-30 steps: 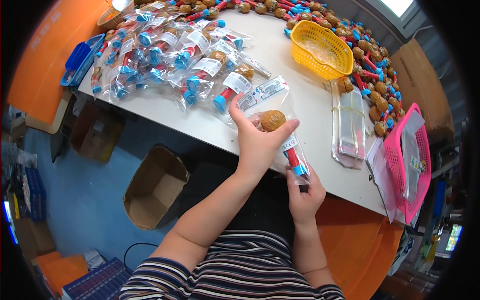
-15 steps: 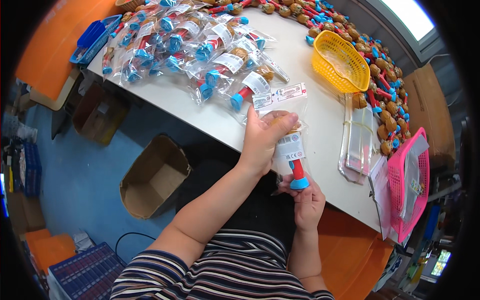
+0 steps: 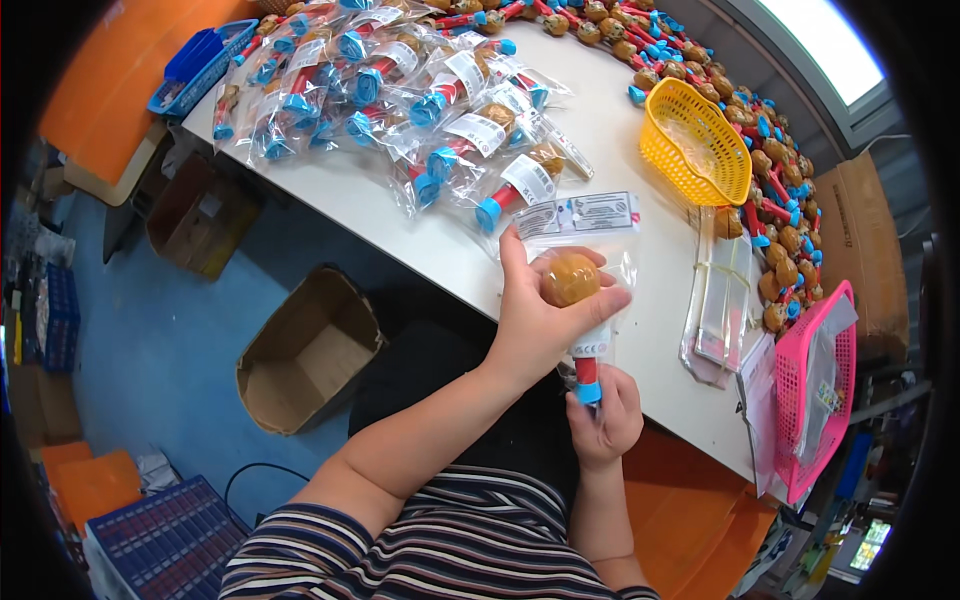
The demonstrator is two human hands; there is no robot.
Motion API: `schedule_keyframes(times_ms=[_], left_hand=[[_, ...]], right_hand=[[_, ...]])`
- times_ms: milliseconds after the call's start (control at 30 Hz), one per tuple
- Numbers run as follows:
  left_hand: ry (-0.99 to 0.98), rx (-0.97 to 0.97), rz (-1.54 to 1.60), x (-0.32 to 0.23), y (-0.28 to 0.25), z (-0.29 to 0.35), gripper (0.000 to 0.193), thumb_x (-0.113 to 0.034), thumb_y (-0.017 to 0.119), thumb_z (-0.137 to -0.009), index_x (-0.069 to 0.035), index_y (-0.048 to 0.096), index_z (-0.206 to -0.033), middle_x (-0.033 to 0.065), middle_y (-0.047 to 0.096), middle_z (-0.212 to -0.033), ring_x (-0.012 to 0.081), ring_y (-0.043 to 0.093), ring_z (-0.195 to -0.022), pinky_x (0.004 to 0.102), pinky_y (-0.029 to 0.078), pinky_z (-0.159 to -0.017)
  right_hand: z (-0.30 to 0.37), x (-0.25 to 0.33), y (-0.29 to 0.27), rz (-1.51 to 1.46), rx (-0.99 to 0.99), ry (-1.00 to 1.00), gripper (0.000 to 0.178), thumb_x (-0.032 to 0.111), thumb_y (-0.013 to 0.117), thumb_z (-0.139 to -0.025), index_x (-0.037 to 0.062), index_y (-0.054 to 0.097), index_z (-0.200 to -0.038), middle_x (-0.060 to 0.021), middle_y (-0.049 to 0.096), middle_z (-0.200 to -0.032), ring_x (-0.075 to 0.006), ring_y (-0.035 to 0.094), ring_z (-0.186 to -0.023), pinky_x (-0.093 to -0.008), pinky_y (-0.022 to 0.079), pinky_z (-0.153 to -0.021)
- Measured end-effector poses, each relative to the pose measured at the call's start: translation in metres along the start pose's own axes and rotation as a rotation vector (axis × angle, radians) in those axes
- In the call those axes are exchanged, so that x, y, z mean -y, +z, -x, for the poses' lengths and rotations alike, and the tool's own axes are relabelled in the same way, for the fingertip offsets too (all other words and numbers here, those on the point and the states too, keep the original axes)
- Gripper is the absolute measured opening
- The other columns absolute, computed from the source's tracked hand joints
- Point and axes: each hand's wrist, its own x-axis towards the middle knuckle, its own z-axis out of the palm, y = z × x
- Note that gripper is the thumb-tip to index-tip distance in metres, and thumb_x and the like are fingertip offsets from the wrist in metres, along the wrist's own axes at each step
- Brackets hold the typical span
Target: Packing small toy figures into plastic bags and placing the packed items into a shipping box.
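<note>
In front of me, over the table's near edge, is a bagged toy (image 3: pixel 571 280) with a round brown head, a red stem and a blue base. My left hand (image 3: pixel 535 325) is wrapped round its upper part, thumb across the front below the head. A white label shows partly under that thumb. Clear plastic of the bag (image 3: pixel 580 214), with a printed strip, stands out above my fingers. Below, my right hand (image 3: pixel 608 420) is closed round the blue base and the lower end of the bag. The fingertips behind the toy are hidden.
Bagged toys (image 3: pixel 440 110) lie heaped on the white table (image 3: pixel 350 200) at the far left. Loose toys (image 3: pixel 775 200) line its far and right edges. A yellow basket (image 3: pixel 697 150), stacked clear bags (image 3: pixel 722 300) and a pink basket (image 3: pixel 800 400) stand right. An open carton (image 3: pixel 310 350) sits on the floor.
The toy has turned and tipped in my hands, so its brown head shows and less of the label does. My right fingers have curled round the base. The view has shifted slightly.
</note>
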Motion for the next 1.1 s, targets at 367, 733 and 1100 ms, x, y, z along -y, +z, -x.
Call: schedule_keyframes(times_ms=[367,733,1100], left_hand=[[-0.339,0.247,0.315,0.000,-0.014,-0.012,0.061,-0.012,0.062,-0.084,-0.004,0.035,-0.138,0.0238,0.062,-0.115,0.0363,0.061,-0.113,0.0481,0.049,-0.099],[-0.253,0.385,0.449,0.011,-0.003,-0.016,0.067,-0.015,0.062,-0.080,-0.006,0.033,-0.139,0.0264,0.052,-0.131,0.0385,0.053,-0.123,0.0489,0.042,-0.106],[0.045,0.189,-0.456,-0.011,0.022,0.008,0.052,-0.005,0.079,-0.078,0.000,0.043,-0.116,0.0089,0.060,-0.103,0.0112,0.063,-0.092,0.0253,0.054,-0.079]], right_hand=[[-0.007,0.004,-0.024,-0.503,0.008,0.368,0.029,0.010,0.061,-0.092,-0.0090,0.063,-0.113,-0.0232,0.064,-0.112,-0.0272,0.065,-0.096,-0.0338,0.050,-0.087],[0.003,0.007,-0.029,-0.697,-0.074,0.576,0.046,0.025,0.059,-0.096,-0.0092,0.049,-0.126,-0.0183,0.065,-0.109,-0.0234,0.066,-0.095,-0.0342,0.054,-0.083],[0.004,0.006,-0.024,-1.295,-0.146,0.792,0.039,0.006,0.062,-0.091,-0.0035,0.046,-0.126,-0.0173,0.061,-0.114,-0.0251,0.063,-0.104,-0.0404,0.054,-0.089]])
